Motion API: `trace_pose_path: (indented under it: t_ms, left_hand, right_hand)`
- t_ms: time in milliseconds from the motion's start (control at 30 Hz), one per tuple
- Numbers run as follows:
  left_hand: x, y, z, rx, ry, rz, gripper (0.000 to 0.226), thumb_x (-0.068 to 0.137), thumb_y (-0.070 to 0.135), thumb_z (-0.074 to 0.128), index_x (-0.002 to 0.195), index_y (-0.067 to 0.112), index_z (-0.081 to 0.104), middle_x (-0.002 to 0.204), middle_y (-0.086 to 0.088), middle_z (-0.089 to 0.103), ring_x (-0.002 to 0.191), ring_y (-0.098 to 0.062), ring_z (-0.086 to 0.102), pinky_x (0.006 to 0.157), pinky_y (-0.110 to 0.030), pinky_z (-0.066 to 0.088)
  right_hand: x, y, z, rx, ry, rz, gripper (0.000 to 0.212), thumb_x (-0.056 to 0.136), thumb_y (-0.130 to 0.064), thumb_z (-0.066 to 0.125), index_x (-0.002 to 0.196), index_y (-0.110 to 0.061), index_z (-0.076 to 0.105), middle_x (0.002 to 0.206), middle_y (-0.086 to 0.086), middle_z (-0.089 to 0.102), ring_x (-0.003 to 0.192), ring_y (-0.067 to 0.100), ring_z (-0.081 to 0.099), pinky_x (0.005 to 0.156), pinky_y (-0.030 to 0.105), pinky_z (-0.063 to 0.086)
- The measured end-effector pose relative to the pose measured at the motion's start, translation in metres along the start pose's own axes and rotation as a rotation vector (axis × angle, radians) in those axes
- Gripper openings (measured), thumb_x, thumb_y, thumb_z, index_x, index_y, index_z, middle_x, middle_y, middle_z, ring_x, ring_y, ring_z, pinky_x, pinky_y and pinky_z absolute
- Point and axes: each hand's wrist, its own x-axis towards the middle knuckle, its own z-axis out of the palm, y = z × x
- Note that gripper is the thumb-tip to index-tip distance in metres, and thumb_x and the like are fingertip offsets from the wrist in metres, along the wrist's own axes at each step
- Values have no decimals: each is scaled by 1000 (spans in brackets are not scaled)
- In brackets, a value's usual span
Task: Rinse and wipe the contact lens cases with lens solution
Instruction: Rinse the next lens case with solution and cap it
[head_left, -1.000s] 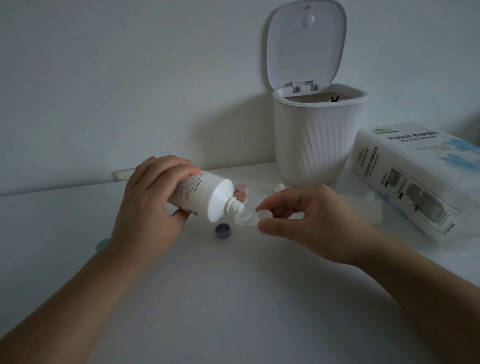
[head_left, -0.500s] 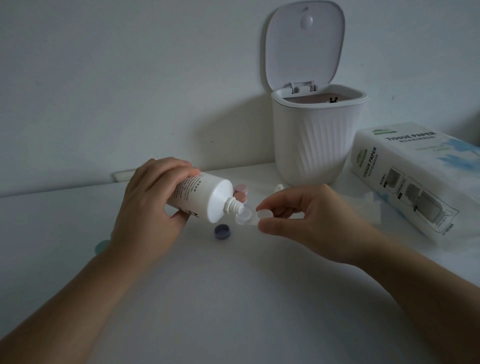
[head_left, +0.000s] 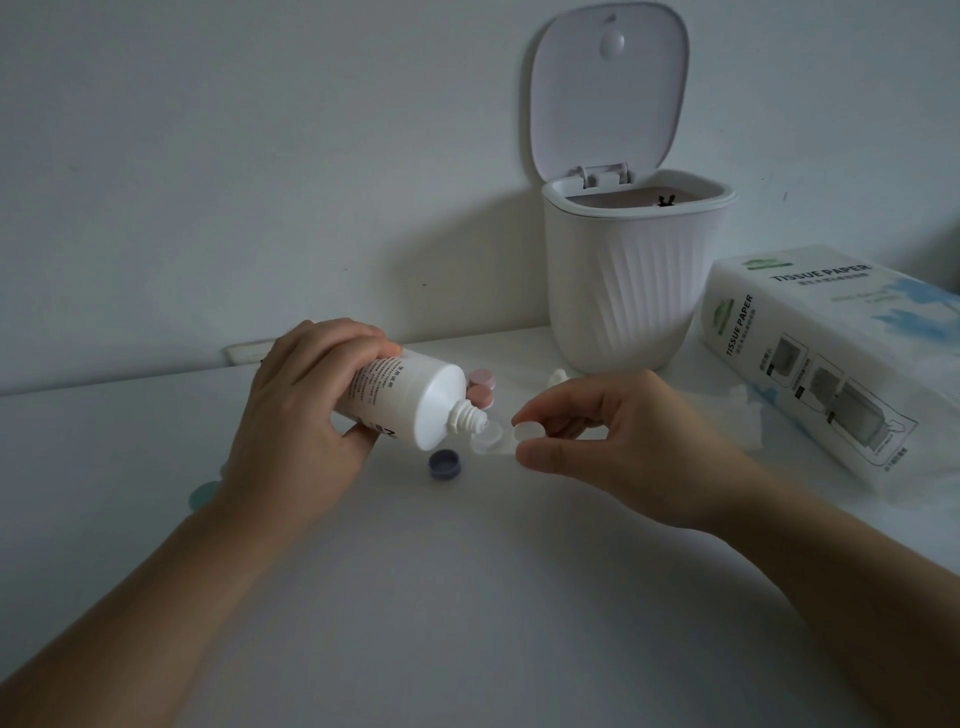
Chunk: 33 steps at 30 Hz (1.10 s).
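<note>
My left hand (head_left: 301, 410) grips a white solution bottle (head_left: 410, 402), tipped down to the right with its open threaded nozzle over one well of a clear contact lens case (head_left: 493, 439). My right hand (head_left: 618, 441) pinches the case's other well between thumb and forefinger, a little above the table. A purple cap (head_left: 445, 464) lies on the table just below the bottle. Two pink caps (head_left: 481, 387) sit behind the nozzle. A teal cap (head_left: 202, 493) shows beside my left wrist.
A white ribbed bin (head_left: 634, 291) with its lid up stands at the back against the wall. A tissue paper pack (head_left: 831, 358) lies at the right, with a loose tissue (head_left: 737, 415) beside it. A small white cap (head_left: 560, 375) sits near the bin's base.
</note>
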Motion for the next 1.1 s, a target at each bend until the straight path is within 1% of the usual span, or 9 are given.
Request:
trace_pose_path:
  t_ms: [133,300,367,467,633,800,967,1033,1100]
  left_hand:
    - [0,-1,0,1,11,8,57,60,-13,84,112,5,69,120,-8,66,117,-29,54,105,-56,42]
    - [1,0,0,1,16,0,60,59,-13,85,113,5,69,121,-8,65,116,-32,56,105,-56,42]
    - [1,2,0,-5,14,-17,61,59,-13,85,115,5,69,122,-8,65,117,-32,56,105,-51,43]
    - [-1,3,-1,-26,20,-37,62,60,-10,86,118,6,68,124,-7,65,119,-29,55,104,-41,43]
    - [-3,3,-2,-109,50,-126,65,64,0,92,122,9,65,124,5,59,119,-16,51,101,-16,37]
    - [-5,3,-5,-202,91,-255,65,67,9,91,124,19,62,121,15,59,114,-10,54,93,-5,36]
    - [-6,-2,-9,-269,118,-358,70,66,7,90,125,31,59,117,23,59,108,20,47,86,3,33]
    - [-6,-3,-9,-265,113,-344,70,66,7,90,124,29,59,116,23,59,107,18,48,87,2,33]
    - [-6,-5,-9,-229,102,-290,66,66,7,91,123,22,61,118,16,60,109,4,53,90,-2,36]
  right_hand:
    - [1,2,0,-8,-1,-3,25,76,-43,78,98,-32,78,83,-11,74,78,4,69,81,26,57]
    - [1,2,0,2,-4,-3,29,72,-50,75,96,-33,78,85,-12,75,79,4,70,82,28,58]
    - [1,2,0,14,5,-5,33,70,-55,72,96,-35,78,86,-12,75,79,5,70,82,30,59]
    - [2,4,0,37,23,-6,25,72,-50,77,94,-38,77,85,-11,75,79,7,70,81,29,58]
    - [2,4,-1,67,34,-3,16,77,-38,81,93,-39,78,81,-11,76,79,9,71,82,25,56]
    - [1,2,-3,85,31,-12,17,80,-33,80,95,-39,76,80,-13,77,78,6,72,78,15,54]
    - [2,2,-3,105,30,2,21,78,-33,80,100,-34,77,81,-12,77,78,0,71,76,10,51]
    - [2,3,-3,103,29,0,20,79,-32,81,98,-33,77,81,-12,77,76,0,71,75,9,50]
    - [2,3,-3,87,33,0,20,78,-33,82,98,-33,78,81,-12,77,76,1,70,74,9,51]
